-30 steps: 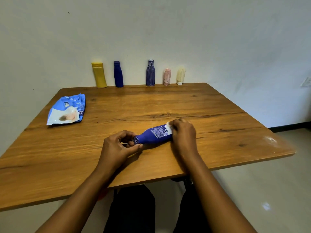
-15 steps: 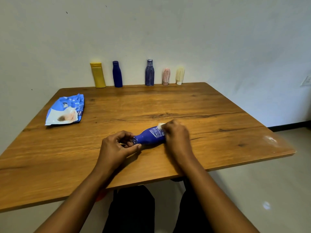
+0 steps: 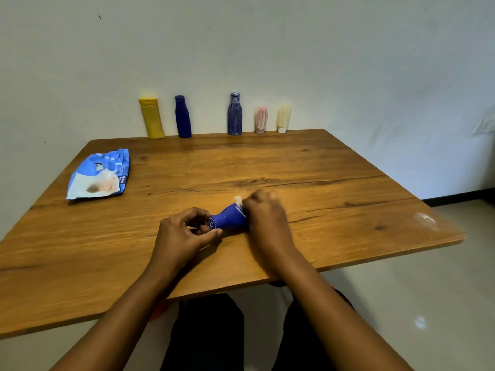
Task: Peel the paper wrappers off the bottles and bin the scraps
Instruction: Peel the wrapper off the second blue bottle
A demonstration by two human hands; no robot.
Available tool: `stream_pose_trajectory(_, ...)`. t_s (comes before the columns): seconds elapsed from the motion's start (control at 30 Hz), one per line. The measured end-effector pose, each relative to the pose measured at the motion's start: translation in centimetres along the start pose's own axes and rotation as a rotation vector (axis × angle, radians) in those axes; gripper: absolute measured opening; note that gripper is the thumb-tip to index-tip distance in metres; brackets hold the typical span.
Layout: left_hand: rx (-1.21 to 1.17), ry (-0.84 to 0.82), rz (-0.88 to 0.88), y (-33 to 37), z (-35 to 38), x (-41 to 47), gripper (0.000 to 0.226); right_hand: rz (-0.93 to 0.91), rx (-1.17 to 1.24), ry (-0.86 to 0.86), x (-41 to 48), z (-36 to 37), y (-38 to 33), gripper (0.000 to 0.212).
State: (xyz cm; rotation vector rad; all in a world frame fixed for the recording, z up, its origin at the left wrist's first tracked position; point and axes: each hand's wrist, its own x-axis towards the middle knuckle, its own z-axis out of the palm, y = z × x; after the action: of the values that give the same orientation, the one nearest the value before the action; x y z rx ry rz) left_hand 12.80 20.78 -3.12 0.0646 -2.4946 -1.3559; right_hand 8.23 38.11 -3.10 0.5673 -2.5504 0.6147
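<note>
The blue bottle [image 3: 229,219] lies on its side near the front middle of the wooden table [image 3: 321,170], cap end turned towards the person, held between both hands. A second ago its printed white label showed plainly between the hands. Now the right hand [image 3: 267,218] has slid along the body towards the neck and covers that label, so only the blue shoulder and the cap end show. A small white scrap of paper wrapper [image 3: 238,201] now sticks up at the right hand's fingertips. That hand is blurred. Its fingers are curled over the bottle's body, but whether they also pinch the scrap cannot be told. The left hand [image 3: 184,234] stays where it was, pinching the cap end between the thumb below and the curled fingers above. The bottle itself has turned a little, with its cap facing more to the front than before. Its cap is on, and nothing shows of what is inside. Well apart at the left of the table lies a flat blue and white packet [image 3: 99,175], unmoved, with its contents hidden. Along the far edge against the wall stand five upright bottles, all as before: a yellow bottle [image 3: 152,119], a dark blue bottle [image 3: 183,117], a striped purple bottle [image 3: 235,115], a pink bottle [image 3: 261,121] and a cream bottle [image 3: 283,119].
</note>
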Motion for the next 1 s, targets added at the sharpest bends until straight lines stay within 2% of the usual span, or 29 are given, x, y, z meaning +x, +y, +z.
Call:
stream_pose_trajectory(0.07, -0.013, 0.018, 0.008, -0.1, 0.0, -0.1, 0.033, -0.182, 0.03, -0.033, -1.0, 0.5, -3.3, 0.024)
stream_pose_trajectory(0.13, -0.03, 0.024, 0.008, -0.2, 0.1, -0.1, 0.033, -0.246, 0.032, -0.049, -1.2, 0.7, -3.5, 0.025)
stream_pose_trajectory(0.3, 0.003, 0.001, 0.02, -0.1, 0.0, 0.0, 0.033, 0.076, -0.047, 0.009, 1.0, 0.3, 4.3, 0.023)
stream_pose_trajectory(0.37, 0.012, 0.002, 0.02, -0.1, 0.0, 0.0, 0.033, 0.134, -0.05, 0.007, 1.6, -0.1, 5.6, 0.024)
stream_pose_trajectory(0.43, 0.019, 0.005, 0.017, 0.0, 0.0, -0.1, 0.034, 0.08, -0.04, 0.0, 1.0, 0.0, 4.1, 0.025)
stream_pose_trajectory(0.57, -0.002, 0.013, 0.011, 0.1, 0.0, -0.1, 0.033, -0.183, 0.021, -0.034, -1.6, 0.6, -2.5, 0.032)
stream_pose_trajectory(0.63, 0.001, 0.017, 0.021, 0.0, 0.0, -0.1, 0.033, -0.217, 0.024, -0.054, -1.4, 0.8, -2.6, 0.033)
stream_pose_trajectory(0.7, 0.022, 0.013, 0.03, -0.1, 0.0, -0.2, 0.033, -0.125, 0.019, -0.023, -0.6, 0.9, -0.1, 0.032)
stream_pose_trajectory(0.83, 0.021, 0.023, 0.044, 0.0, 0.1, -0.2, 0.033, 0.174, -0.023, -0.004, 1.8, 0.5, 5.6, 0.023)
stream_pose_trajectory(0.93, 0.012, 0.032, 0.038, 0.0, 0.0, -0.1, 0.034, 0.16, -0.038, -0.002, 1.5, 0.3, 4.9, 0.025)
stream_pose_trajectory(1.0, 0.006, 0.022, 0.031, 0.0, 0.0, -0.1, 0.035, 0.089, 0.011, 0.029, 0.2, 0.3, 2.5, 0.029)
